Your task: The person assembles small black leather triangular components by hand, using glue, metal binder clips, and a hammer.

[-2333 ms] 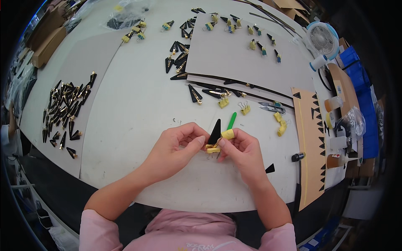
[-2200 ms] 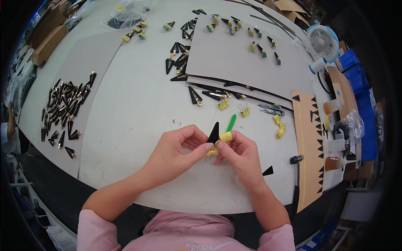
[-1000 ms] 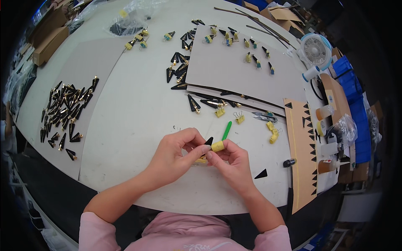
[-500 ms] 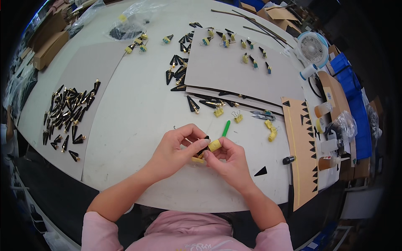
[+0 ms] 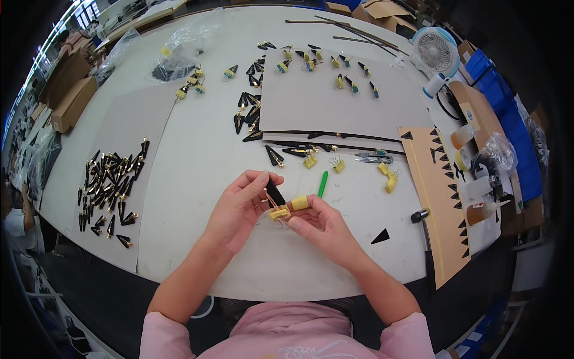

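My left hand [image 5: 234,209] pinches a black triangular hair clip [image 5: 274,192] by its upper part, and its metal prong shows. A yellow-wrapped binder clip [image 5: 279,213] sits across the hair clip's lower end. The thumb and fingers of my right hand [image 5: 327,230] close on that binder clip's side. Yellow tape [image 5: 299,203] wraps my right index finger. Just beyond the hands lies a green stick-like tool [image 5: 323,184]. A loose black triangle [image 5: 380,237] rests to the right of my right hand.
Many black hair clips [image 5: 110,185] lie on a grey board at left. Several clamped pieces stand on the far board [image 5: 335,107]. Snips [image 5: 375,158] and yellow clips [image 5: 388,178] lie nearby. A tan strip [image 5: 436,221] holds black triangles beside bottles [image 5: 480,212] and a fan [image 5: 435,51].
The hands have drawn slightly apart and turned, so the black hair clip now stands upright in view with the yellow binder clip at its base. The head view has shifted a little.
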Tool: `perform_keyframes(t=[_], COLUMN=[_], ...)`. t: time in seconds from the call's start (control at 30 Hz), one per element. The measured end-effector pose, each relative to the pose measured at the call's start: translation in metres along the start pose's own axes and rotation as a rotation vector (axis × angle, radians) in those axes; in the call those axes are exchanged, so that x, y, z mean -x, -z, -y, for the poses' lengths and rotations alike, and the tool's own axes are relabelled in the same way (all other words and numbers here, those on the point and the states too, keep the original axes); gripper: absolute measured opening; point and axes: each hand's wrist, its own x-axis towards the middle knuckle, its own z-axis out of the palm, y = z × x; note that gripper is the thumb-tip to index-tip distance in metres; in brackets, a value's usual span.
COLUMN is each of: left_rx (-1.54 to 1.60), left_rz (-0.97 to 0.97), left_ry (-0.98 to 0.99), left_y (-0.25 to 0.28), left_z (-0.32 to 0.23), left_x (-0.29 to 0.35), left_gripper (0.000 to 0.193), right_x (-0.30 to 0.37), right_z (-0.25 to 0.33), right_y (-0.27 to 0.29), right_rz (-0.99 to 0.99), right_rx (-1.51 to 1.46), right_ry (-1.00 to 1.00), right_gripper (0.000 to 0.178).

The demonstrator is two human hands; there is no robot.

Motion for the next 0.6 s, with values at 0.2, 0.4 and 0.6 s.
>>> perform_keyframes(t=[0.2,0.4,0.6], left_rx=[0.066,-0.772,-1.065], left_rz=[0.001,0.013,0.238], left_ry=[-0.071,-0.661,-0.483], left_y=[-0.014,-0.019,-0.030], left_z=[-0.006,-0.009,-0.011], left_x=[0.015,0.032,0.036], left_gripper=[0.015,0.016,0.008], right_x=[0.012,0.020,0.042], right_z=[0.005,0.014,0.018], right_y=[0.006,0.023,0.035], right_rz=[0.076,0.107,0.068], right_rx=[0.012,0.045,0.255], right_ry=[-0.006,-0.081,0.075], right_gripper=[0.029,0.027,0.025])
